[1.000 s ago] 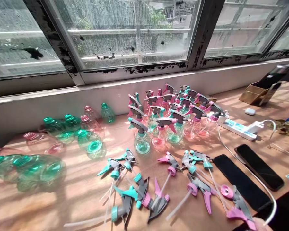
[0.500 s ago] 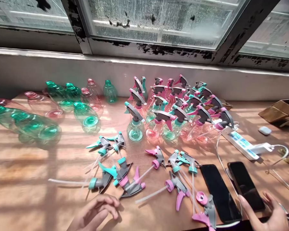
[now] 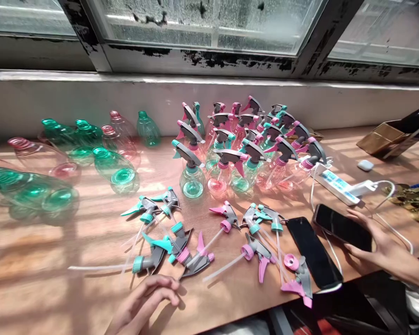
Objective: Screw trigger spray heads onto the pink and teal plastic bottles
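Note:
My right hand [image 3: 372, 237] grips a black smartphone [image 3: 344, 227] by its right end, thumb along the near edge and fingers along the far one. The phone is turned nearly sideways. Close by on the left lies a second black smartphone [image 3: 314, 253], flat on the table. Down at the front edge, my left hand [image 3: 153, 300] holds nothing, its fingers loosely bent and apart. Just beyond those fingers are loose spray heads, among them a turquoise-and-grey spray head [image 3: 150, 259] and a pink-and-grey spray head [image 3: 197, 260] with thin dip tubes.
Bottles with spray heads fitted, such as a green spray bottle [image 3: 192, 181], stand grouped mid-table. Several open bottles, including a green bottle [image 3: 117, 172], are on the left. A white power strip [image 3: 338, 185], cables, a small white case [image 3: 365, 165] and a brown box [image 3: 380, 139] occupy the right.
My right hand has closed on the right-hand phone and turned it from lengthwise to nearly sideways, shifting it away from me. The view has swung right; my left hand has barely moved.

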